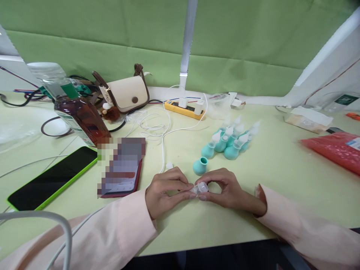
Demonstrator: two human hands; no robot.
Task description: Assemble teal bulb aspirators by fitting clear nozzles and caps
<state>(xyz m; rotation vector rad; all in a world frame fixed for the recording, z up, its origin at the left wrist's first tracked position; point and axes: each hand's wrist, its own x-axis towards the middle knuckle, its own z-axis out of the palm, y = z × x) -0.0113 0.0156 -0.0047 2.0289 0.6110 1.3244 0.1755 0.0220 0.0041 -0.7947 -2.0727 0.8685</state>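
Observation:
Between my two hands is a small clear plastic nozzle piece (202, 187), near the table's front edge. My left hand (171, 189) pinches its left end between thumb and fingers. The thumb and index finger of my right hand (222, 187) grip its wider right part. Just beyond them a teal rubber bulb (200, 166) stands upright with its round opening bare. Behind and to the right, several teal bulbs with clear pointed tips (232, 150) are grouped close together, some leaning.
On the left lie a green-edged phone (53, 180), a red-cased phone (123, 168) and a bottle of dark liquid (81, 116). Behind are a cream bag (128, 93), white cables and a yellow power strip (184, 109). A tissue pack (309, 119) and red package (334, 150) lie right.

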